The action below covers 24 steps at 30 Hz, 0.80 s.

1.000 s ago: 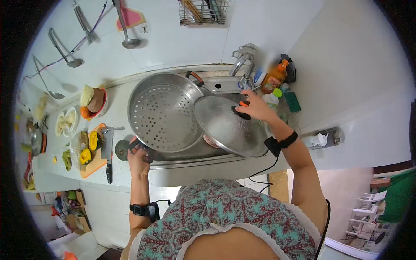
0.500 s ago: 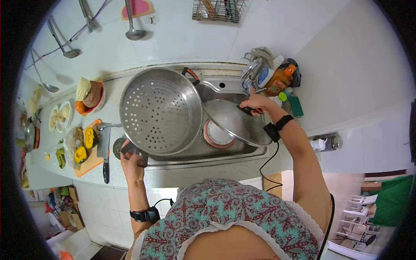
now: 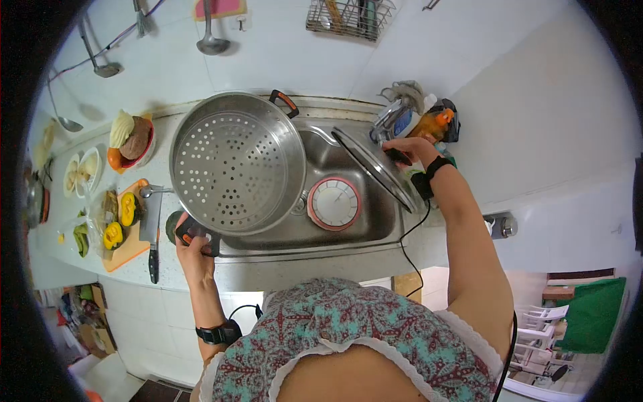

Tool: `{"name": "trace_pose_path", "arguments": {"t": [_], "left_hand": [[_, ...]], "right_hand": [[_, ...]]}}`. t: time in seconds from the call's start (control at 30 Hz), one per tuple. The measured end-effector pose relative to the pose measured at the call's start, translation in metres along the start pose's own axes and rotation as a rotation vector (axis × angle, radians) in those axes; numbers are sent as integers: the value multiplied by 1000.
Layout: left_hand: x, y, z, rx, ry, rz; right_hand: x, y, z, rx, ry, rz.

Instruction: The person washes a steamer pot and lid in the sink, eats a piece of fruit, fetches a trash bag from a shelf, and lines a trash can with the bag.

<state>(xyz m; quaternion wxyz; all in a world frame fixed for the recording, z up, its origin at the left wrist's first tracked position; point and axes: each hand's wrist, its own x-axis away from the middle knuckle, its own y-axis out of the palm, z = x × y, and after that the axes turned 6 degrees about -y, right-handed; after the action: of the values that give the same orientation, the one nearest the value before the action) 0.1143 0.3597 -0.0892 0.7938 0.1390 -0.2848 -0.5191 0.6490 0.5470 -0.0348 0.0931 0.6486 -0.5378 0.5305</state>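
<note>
A perforated steamer (image 3: 238, 177) is positioned over the left part of the sink (image 3: 372, 231), its mouth facing up, its 2 handles aligned from near left to far right. Its near handle (image 3: 193, 228) is clasped in the left hand (image 3: 195, 253). Above the sink's right side, the lid (image 3: 372, 169) is tilted steeply, its long axis angled from far left to near right; its right-facing knob (image 3: 398, 157) is gripped by the right hand (image 3: 415, 149). Between them, a red-rimmed dial (image 3: 335, 204) is seen in the sink.

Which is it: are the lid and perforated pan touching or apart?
Apart: the head view shows the sink between the lid and the perforated pan.
</note>
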Motion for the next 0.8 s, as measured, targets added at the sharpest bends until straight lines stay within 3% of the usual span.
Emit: {"name": "trace_pose_path", "arguments": {"t": [0.27,0.4,0.47,0.53,0.6,0.73,0.8], "left_hand": [[-2,-2,-8,0,-10,-60],[2,1,-9,15,-11,-14],[3,2,-10,49,-6,-9],[5,2,-7,10,-11,11],[10,6,-4,-3,-2,45],[13,4,2,-31,33,50],[19,5,7,-54,41,76]], "right_hand": [[-15,-5,21,-137,-99,39],[-5,9,12,-36,27,39],[1,23,27,-161,-125,-44],[-10,43,50,-238,-44,-70],[-4,68,70,-567,-8,-153],[7,114,74,-849,5,-166],[13,134,75,-1096,16,-4]]}}
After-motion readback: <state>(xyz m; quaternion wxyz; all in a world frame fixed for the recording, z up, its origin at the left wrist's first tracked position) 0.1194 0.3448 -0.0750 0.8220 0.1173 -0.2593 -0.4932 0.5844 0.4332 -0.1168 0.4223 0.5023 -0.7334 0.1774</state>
